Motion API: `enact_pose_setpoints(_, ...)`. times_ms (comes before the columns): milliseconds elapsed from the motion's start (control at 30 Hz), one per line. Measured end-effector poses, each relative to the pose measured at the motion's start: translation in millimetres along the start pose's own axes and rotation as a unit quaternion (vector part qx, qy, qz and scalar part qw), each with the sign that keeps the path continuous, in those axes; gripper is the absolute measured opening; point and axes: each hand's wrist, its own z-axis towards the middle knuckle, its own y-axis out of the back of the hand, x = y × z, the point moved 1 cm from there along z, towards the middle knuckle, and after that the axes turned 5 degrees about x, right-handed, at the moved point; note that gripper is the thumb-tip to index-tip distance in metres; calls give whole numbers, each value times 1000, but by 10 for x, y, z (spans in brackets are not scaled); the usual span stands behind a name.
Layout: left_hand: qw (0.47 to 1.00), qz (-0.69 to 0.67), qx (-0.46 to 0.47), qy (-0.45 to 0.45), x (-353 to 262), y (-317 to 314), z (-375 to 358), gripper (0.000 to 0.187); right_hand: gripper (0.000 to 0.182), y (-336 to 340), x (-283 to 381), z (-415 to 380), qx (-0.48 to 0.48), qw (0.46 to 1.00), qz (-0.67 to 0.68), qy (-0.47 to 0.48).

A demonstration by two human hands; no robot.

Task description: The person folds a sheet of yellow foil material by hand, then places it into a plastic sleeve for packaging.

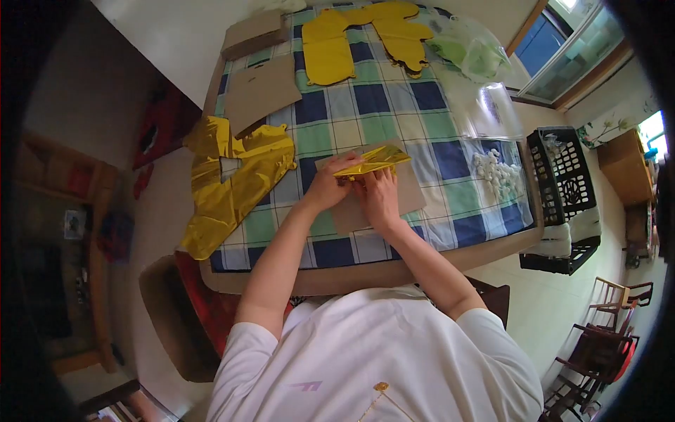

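Note:
A folded gold foil balloon [380, 159] lies over a piece of brown cardboard [355, 216] near the middle of the table's front half. My left hand [329, 184] grips its left end, the fingers curled at the foil's edge. Close beside it, my right hand [380, 197] has its fingers bent onto the lower edge of the same foil; the fingertips are partly hidden. To the left, another flat gold foil balloon [256, 172] hangs partly over the table edge. More flat gold balloons [329, 53] are spread at the far end.
Cardboard sheets [264, 86] and a cardboard box [254, 34] sit at the far left of the checked tablecloth [380, 102]. On the right are clear plastic bags [492, 112], a green-and-white bag [474, 53] and small white pieces [498, 172]. Black crates [562, 169] stand beyond the right edge.

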Motion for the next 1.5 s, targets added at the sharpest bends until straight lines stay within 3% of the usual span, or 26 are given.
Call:
enact_pose_setpoints(133,999,43,22,-6,-63,31,0,50,26,25,-4,-29,-2,1000,-14,22)
enact_pose_setpoints(233,999,10,26,44,-142,44,5,49,28,172,-11,-120,12,994,-51,98)
enact_pose_setpoints(333,999,-9,25,25,-70,24,17,47,27,280,-107,-214,31,988,-60,139)
enact_pose_setpoints(733,996,86,21,-9,-97,33,9,47,38,522,-90,-259,72,972,-109,196)
enact_pose_setpoints(833,999,1,37,21,-89,37,17,49,33,745,-212,-384,151,980,-72,107)
enact_pose_setpoints(933,1000,10,28,-6,-90,51,12,49,29,991,-696,-428,32,999,-41,5)
enact_pose_setpoints(1000,999,1,20,27,-73,3,9,48,27,1279,-936,-395,-26,985,-164,-41)
enact_pose_setpoints(1167,997,67,14,32,-106,21,13,47,17,1584,-1508,-379,-78,955,-273,-89)
enact_pose_setpoints(1300,999,37,15,21,-81,18,11,47,11,1628,-1643,-53,-103,940,-300,-125)
enact_pose_setpoints(1400,1000,10,10,11,0,21,25,47,9,1554,-1758,65,-65,927,-340,-147)
enact_pose_setpoints(1500,999,32,6,13,-13,-8,16,48,10,1649,-1605,46,-52,968,-200,-144)
